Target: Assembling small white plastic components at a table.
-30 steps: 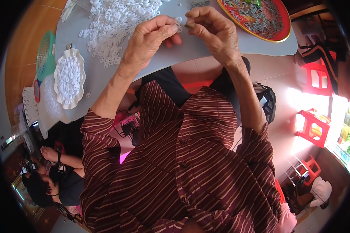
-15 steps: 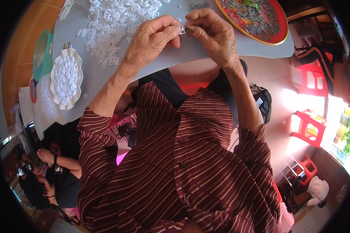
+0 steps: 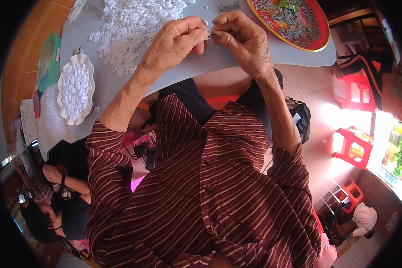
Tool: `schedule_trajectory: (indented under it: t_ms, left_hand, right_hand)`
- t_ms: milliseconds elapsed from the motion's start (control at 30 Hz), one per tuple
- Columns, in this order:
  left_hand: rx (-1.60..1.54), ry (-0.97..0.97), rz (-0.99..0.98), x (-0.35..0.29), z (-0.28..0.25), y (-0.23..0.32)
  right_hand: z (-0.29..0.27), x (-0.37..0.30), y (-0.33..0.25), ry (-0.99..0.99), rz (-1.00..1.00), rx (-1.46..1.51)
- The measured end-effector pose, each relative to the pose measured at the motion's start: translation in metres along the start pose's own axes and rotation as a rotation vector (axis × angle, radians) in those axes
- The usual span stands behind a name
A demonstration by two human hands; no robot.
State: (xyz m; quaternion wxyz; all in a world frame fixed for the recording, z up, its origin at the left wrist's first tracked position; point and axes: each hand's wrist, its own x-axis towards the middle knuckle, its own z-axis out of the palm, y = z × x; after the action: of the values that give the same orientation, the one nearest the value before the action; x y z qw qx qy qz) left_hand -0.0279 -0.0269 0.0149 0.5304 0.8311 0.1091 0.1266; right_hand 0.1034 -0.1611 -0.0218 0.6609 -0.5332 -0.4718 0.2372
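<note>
My left hand (image 3: pixel 176 42) pinches a small white plastic piece (image 3: pixel 208 34) between thumb and forefinger, over the front of the grey table. Close against it, the thumb and forefinger of my right hand (image 3: pixel 248 44) are pressed together; whatever they hold is too small and covered to make out. Beyond my left hand spreads a heap of white plastic pieces (image 3: pixel 131 22), many with holes in them. A red round tray (image 3: pixel 324 38) with a gold rim, full of small grey metal parts (image 3: pixel 295 27), stands to the right of my right hand.
A scalloped white dish (image 3: pixel 91 73) of white pieces sits at the left, beside a green basket (image 3: pixel 48 62). Loose metal parts (image 3: pixel 229 7) lie past my hands. Another person (image 3: pixel 71 210) sits at lower left. Red stools (image 3: pixel 356 145) stand on the floor at right.
Both hands stay almost in place at the white piece, with only slight finger shifts. The person at lower left has moved a little.
</note>
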Motion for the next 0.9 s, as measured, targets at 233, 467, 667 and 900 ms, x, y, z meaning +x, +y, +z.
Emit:
schedule_trajectory:
  t_ms: [233, 467, 667, 900]
  left_hand:
    - [0.01, 0.004, -0.009, 0.001, 0.002, -0.005]
    - [-0.2, -0.031, -0.03, -0.004, 0.003, -0.014]
    - [-0.222, -0.019, -0.029, -0.005, 0.004, -0.009]
    - [-0.308, 0.079, 0.133, -0.006, 0.021, -0.016]
  right_hand:
    - [0.002, 0.0, 0.0, -0.009, -0.06, -0.177]
    - [0.002, 0.0, -0.003, -0.019, -0.042, -0.154]
    - [0.0, 0.0, -0.005, -0.032, 0.042, -0.088]
    - [0.007, -0.002, -0.013, 0.086, 0.07, -0.234]
